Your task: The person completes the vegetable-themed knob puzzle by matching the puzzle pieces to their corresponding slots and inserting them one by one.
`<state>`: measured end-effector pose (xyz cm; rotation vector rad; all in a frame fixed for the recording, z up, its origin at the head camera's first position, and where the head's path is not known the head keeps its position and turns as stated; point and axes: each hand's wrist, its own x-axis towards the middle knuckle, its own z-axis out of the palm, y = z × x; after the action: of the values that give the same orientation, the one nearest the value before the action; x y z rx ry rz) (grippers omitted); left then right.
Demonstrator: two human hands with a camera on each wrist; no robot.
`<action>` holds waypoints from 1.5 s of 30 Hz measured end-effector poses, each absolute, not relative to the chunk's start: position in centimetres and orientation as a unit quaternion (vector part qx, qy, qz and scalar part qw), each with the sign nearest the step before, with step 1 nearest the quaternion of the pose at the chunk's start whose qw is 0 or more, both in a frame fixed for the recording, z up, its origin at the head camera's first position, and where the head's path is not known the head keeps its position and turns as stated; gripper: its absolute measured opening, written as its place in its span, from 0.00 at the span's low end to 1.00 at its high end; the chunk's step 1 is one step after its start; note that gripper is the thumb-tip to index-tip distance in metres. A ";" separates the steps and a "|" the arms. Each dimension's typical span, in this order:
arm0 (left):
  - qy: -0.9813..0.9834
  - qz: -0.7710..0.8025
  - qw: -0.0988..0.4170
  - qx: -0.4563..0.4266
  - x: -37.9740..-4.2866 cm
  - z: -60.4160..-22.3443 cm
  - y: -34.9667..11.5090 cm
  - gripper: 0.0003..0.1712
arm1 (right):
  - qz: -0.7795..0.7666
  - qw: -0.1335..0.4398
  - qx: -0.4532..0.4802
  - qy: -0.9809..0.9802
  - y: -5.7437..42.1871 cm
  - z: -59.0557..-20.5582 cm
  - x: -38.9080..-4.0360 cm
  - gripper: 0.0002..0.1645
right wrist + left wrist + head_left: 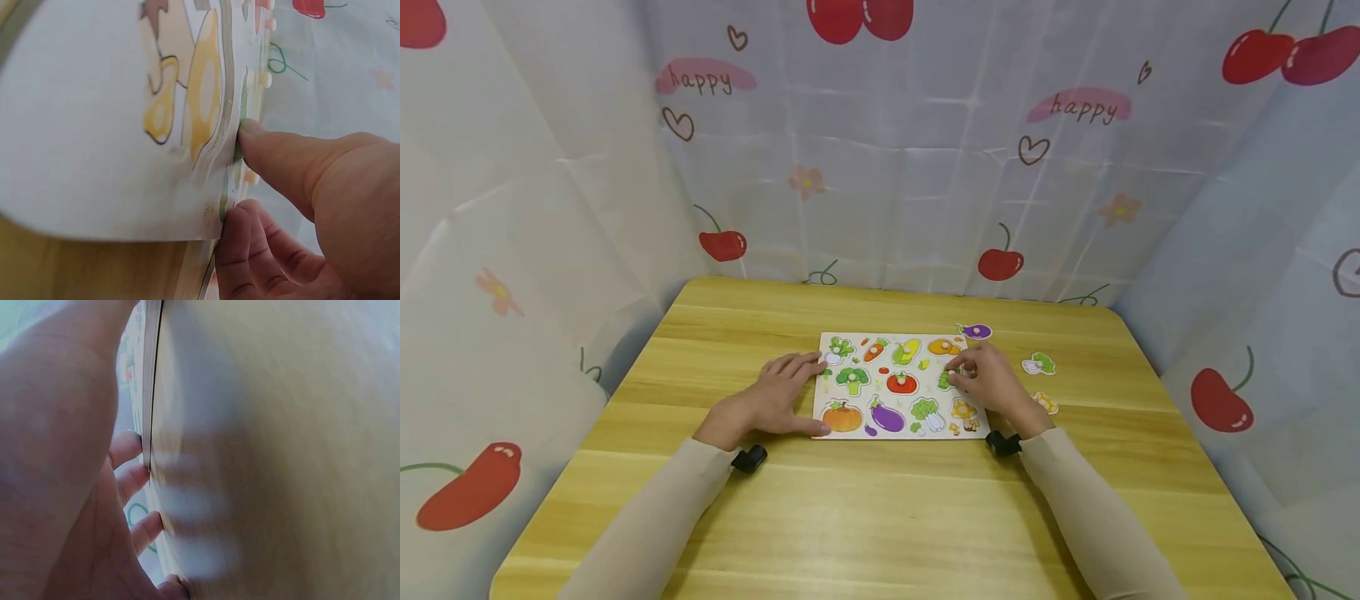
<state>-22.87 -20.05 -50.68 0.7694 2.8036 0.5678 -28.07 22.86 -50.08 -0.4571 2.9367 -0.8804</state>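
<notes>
A white wooden peg puzzle board [868, 340] with printed vegetables lies on the table. My left hand [778, 398] rests at its left side, fingers spread by the upper left edge and thumb at the lower left corner. In the left wrist view, fingertips [134, 478] touch the board's edge and the table. On the board's right side, my right hand [992, 383] pinches a green vegetable piece [944, 380], mostly hidden by the fingers. Knobbed pieces sit in the board, among them a tomato [902, 383], a broccoli [852, 381] and a pumpkin [842, 417].
Loose pieces lie right of the board: an eggplant [976, 332] by the upper right corner, a leafy green vegetable [1039, 364], and a yellow piece [1047, 402] partly behind my right hand. The wooden table [880, 517] is surrounded by a cherry-print curtain [880, 208].
</notes>
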 end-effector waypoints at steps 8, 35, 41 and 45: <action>0.943 0.191 0.091 0.257 -22.8 -50.6 -20.0 0.69 | -0.283 0.019 -0.141 0.949 22.9 -50.2 -28.0 0.09; 0.942 0.188 0.090 0.263 -22.9 -50.5 -20.1 0.69 | -0.319 -0.021 -0.164 0.933 26.0 -49.5 -28.0 0.21; 0.943 0.188 0.094 0.259 -22.9 -50.6 -20.1 0.70 | -0.320 -0.031 -0.162 0.933 27.0 -49.7 -28.4 0.22; 0.944 0.183 0.097 0.257 -23.0 -50.7 -20.0 0.70 | -0.323 -0.034 -0.158 0.933 27.6 -49.8 -28.6 0.21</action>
<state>-22.99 -19.97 -50.67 0.7603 2.7954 0.5425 -28.60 27.57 -49.81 -0.5068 2.9946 -1.0366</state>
